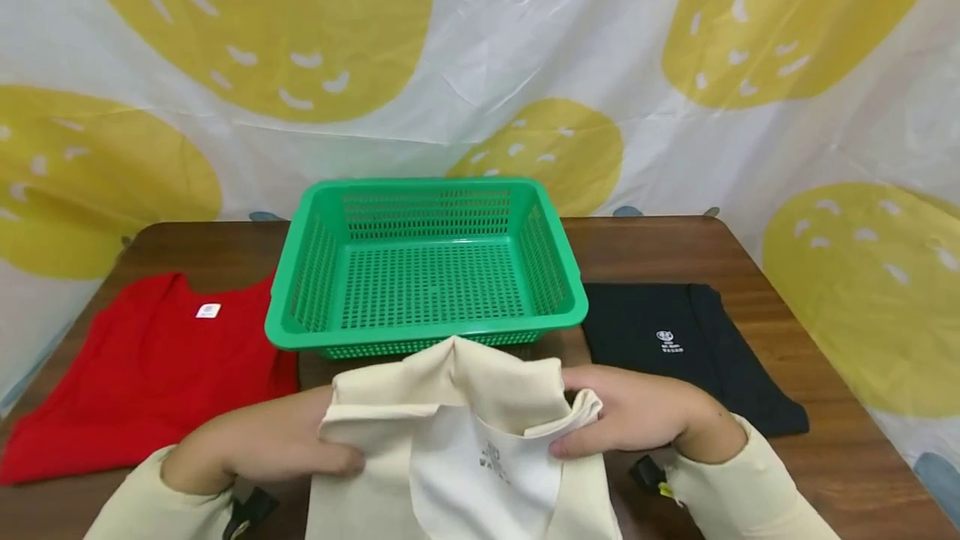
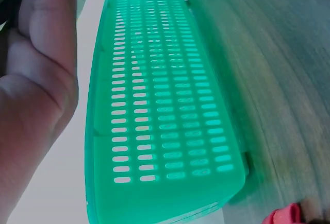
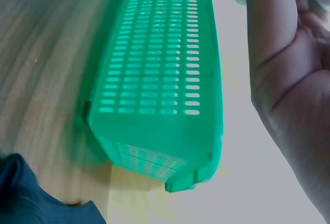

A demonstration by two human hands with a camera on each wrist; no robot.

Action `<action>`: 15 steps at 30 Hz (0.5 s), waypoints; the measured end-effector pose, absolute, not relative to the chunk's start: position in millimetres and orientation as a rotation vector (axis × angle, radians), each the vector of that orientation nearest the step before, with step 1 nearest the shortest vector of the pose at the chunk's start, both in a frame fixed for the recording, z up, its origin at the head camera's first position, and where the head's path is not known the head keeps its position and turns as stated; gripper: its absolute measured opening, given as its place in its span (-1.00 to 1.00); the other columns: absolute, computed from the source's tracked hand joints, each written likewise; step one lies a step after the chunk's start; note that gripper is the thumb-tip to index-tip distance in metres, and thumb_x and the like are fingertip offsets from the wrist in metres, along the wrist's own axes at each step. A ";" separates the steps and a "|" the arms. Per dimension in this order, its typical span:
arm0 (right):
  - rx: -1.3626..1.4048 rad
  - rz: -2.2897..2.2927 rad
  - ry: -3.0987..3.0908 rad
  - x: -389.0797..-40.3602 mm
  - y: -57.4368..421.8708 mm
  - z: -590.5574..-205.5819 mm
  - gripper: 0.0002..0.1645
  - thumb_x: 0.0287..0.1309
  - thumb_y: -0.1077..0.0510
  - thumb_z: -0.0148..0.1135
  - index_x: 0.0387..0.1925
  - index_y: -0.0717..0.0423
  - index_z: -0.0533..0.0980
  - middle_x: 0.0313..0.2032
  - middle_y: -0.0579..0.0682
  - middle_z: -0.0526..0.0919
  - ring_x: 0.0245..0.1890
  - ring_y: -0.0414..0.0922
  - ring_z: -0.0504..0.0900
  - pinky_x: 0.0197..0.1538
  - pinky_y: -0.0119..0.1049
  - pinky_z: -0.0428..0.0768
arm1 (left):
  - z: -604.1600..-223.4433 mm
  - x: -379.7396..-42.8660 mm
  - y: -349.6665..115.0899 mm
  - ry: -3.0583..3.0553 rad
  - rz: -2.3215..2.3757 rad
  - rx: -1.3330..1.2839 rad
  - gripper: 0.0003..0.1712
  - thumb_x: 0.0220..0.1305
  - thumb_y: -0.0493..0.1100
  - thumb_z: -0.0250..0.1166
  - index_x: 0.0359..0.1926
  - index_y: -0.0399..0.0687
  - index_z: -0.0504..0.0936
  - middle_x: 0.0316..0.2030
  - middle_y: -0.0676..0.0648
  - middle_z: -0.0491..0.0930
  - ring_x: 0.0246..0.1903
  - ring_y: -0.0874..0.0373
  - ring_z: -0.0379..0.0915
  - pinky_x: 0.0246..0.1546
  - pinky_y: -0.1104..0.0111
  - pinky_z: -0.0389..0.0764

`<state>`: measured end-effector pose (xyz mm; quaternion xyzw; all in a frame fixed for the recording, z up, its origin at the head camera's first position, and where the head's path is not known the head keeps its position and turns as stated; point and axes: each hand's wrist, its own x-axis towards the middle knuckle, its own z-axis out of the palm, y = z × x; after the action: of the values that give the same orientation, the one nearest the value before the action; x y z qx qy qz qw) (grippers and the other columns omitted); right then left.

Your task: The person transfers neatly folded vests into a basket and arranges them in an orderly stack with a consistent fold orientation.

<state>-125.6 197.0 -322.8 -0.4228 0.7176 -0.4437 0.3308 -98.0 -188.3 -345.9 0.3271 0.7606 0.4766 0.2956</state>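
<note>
A cream shirt (image 1: 360, 498) hangs raised in front of me at the bottom of the head view, its upper edge folded over and peaked in the middle. Inside its neckline shows a white panel (image 1: 480, 490) with small grey print. My left hand (image 1: 281, 440) grips the shirt's left upper edge, thumb in front. At the right upper edge my right hand (image 1: 637, 411) pinches the rolled fabric between thumb and fingers. The wrist views show parts of the hands beside the basket; the shirt's lower part falls outside the head view.
A green plastic basket (image 1: 427, 338) stands on the brown table (image 1: 840, 440) just beyond the shirt, with nothing in it. A folded red shirt (image 1: 165, 373) lies to the left, and a folded black shirt (image 1: 697, 357) to the right. A patterned curtain (image 1: 525, 40) hangs behind.
</note>
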 end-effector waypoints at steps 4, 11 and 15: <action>-1.112 -1.210 1.973 -126.6 198.0 -318.0 -0.54 0.34 0.21 0.23 0.23 0.16 0.40 -0.01 0.05 0.63 -0.03 -0.26 0.60 0.08 -0.33 0.60 | -344.6 -100.0 -195.0 1.973 1.404 0.783 -0.30 0.25 -0.15 0.27 0.33 -0.25 0.22 0.11 -0.18 0.43 0.04 0.11 0.46 -0.02 0.34 0.59; -0.997 -1.374 1.938 -127.1 203.1 -311.0 -0.47 0.40 0.28 0.12 0.33 0.23 0.25 0.05 0.18 0.61 -0.03 -0.14 0.70 -0.02 -0.19 0.70 | -330.1 -100.5 -190.6 1.876 1.598 0.741 -0.34 0.37 -0.18 0.21 0.34 -0.28 0.12 0.07 -0.29 0.43 0.01 -0.03 0.57 -0.12 0.13 0.71; -0.971 -1.460 1.934 -128.4 207.0 -309.2 -0.48 0.42 0.32 0.06 0.34 0.22 0.23 0.01 0.20 0.62 -0.08 -0.05 0.74 -0.10 -0.11 0.72 | -320.4 -100.4 -182.7 1.926 1.656 0.741 -0.43 0.43 -0.19 0.16 0.31 -0.25 0.14 0.04 -0.32 0.45 -0.04 -0.07 0.61 -0.13 0.11 0.71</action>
<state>-128.4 207.0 -309.2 -0.3591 0.7148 -0.5397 0.2623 -100.4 -182.7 -320.4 0.2716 0.7057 0.6068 0.2451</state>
